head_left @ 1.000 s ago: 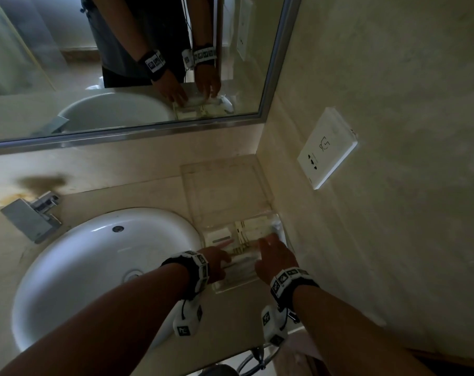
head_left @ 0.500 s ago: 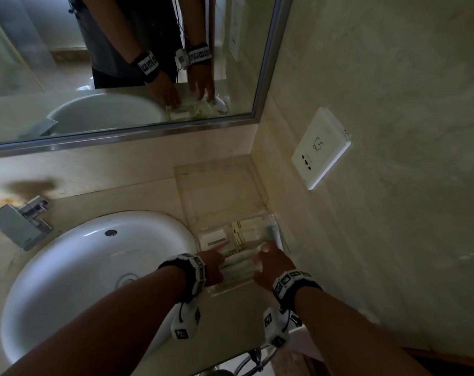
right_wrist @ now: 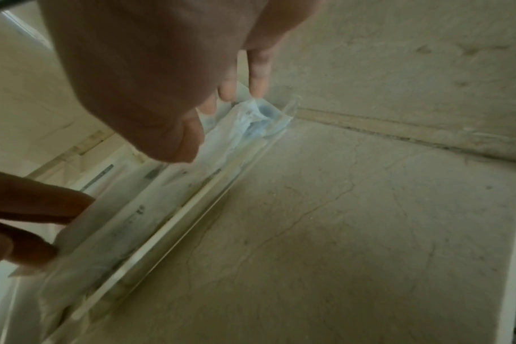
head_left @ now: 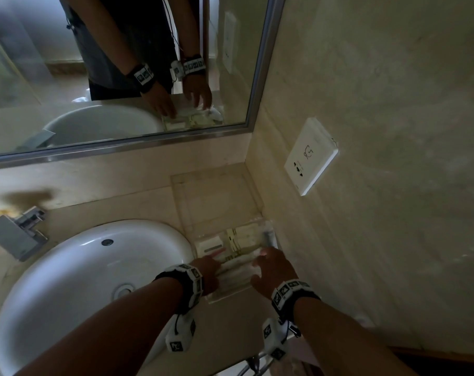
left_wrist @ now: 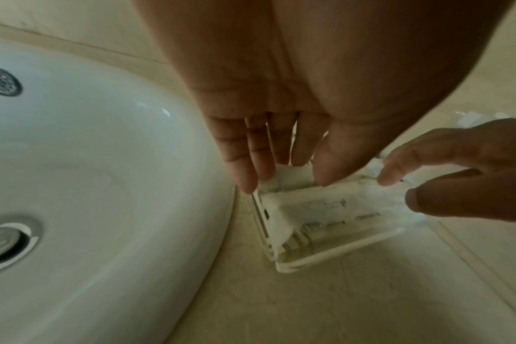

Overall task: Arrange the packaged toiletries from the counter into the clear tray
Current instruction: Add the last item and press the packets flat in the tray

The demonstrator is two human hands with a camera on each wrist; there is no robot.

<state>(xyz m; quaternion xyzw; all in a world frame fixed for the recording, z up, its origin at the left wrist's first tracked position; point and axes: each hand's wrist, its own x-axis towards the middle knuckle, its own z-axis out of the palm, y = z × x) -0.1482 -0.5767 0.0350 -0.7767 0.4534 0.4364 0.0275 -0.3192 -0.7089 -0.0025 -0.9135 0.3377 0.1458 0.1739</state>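
A clear tray sits on the counter, between the basin and the right wall. Small white and yellowish boxes fill its far part. Long white plastic packets lie across its near part. My left hand has straight fingers touching the packets' left end. My right hand rests its fingertips on the crinkled right end by the tray's corner. The left wrist view shows my left hand above the tray rim. The right wrist view shows my right hand.
The white basin touches the tray's left side, with a chrome tap behind it. A clear panel stands upright behind the tray. A wall socket is on the close right wall. A mirror hangs above.
My right hand has drawn back a little from the tray's far part to the near packets. My left hand has stayed at their left end.
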